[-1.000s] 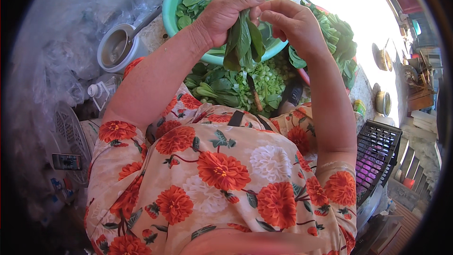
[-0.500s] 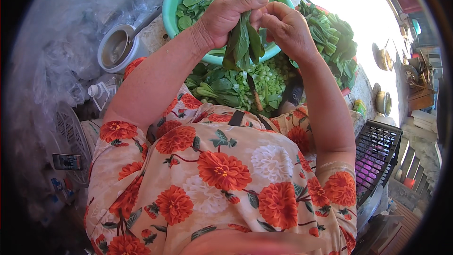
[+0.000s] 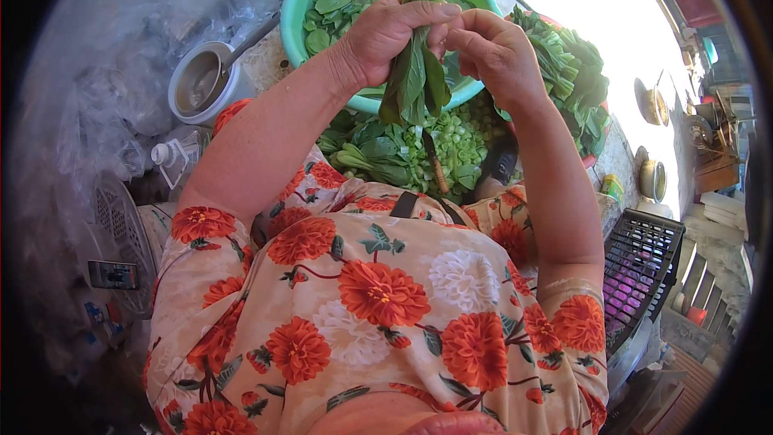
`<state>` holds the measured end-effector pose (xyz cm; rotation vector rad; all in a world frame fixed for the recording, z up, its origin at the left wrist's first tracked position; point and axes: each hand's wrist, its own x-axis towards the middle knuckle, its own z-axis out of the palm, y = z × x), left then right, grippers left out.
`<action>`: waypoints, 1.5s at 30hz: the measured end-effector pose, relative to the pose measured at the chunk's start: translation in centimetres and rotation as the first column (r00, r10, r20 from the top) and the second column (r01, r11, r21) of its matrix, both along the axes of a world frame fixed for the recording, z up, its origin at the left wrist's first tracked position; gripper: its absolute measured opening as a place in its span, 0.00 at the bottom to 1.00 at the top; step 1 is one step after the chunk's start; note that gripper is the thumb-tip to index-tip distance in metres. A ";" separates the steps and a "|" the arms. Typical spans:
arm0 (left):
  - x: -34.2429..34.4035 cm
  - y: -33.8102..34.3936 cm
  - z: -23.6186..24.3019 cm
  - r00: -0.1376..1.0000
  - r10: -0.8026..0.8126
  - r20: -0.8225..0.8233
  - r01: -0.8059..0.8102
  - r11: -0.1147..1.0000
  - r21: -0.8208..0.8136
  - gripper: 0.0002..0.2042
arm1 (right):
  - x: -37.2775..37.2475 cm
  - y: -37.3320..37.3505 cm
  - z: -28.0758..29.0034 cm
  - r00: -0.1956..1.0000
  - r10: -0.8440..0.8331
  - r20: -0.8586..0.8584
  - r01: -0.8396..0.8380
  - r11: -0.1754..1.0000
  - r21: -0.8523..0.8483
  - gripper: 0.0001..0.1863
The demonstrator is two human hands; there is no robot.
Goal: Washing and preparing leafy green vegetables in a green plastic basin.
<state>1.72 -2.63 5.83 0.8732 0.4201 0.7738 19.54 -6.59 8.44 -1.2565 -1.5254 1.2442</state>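
Observation:
My left hand (image 3: 386, 36) grips a head of leafy green vegetable (image 3: 419, 72) by its pale stalks, leaves hanging down. My right hand (image 3: 495, 52) pinches the same stalks from the right, fingers curled against the left hand. Both hands hover over the near rim of a turquoise basin (image 3: 294, 12) that holds picked green leaves (image 3: 346, 0). Below the hands lies a pile of cut greens (image 3: 419, 149) with a knife (image 3: 435, 165) resting on it.
More leafy greens (image 3: 564, 64) are heaped at the right. A grey pot with a ladle (image 3: 201, 80) stands at the left, near a white plastic bottle (image 3: 173, 157) and a fan (image 3: 117, 234). A black plastic crate (image 3: 644, 266) sits at the lower right.
The hands and the vegetable have shifted only slightly; my right fingers have worked a little closer to the stalk base.

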 end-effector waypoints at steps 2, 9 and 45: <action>0.0 -0.1 0.2 1.000 0.011 0.007 -0.011 0.999 -0.051 0.08 | 0.1 -0.1 1.0 0.990 0.016 -0.137 -0.031 0.994 -0.107 0.12; -0.1 0.6 0.4 0.997 0.078 0.026 -0.073 0.986 -0.148 0.08 | 1.1 0.7 2.0 0.675 -0.294 -0.677 0.037 0.929 -0.367 0.08; 0.4 -0.9 1.1 0.690 0.058 -0.721 0.237 0.924 0.301 0.13 | 2.0 2.0 1.2 0.958 0.117 0.262 -0.103 0.992 -0.067 0.29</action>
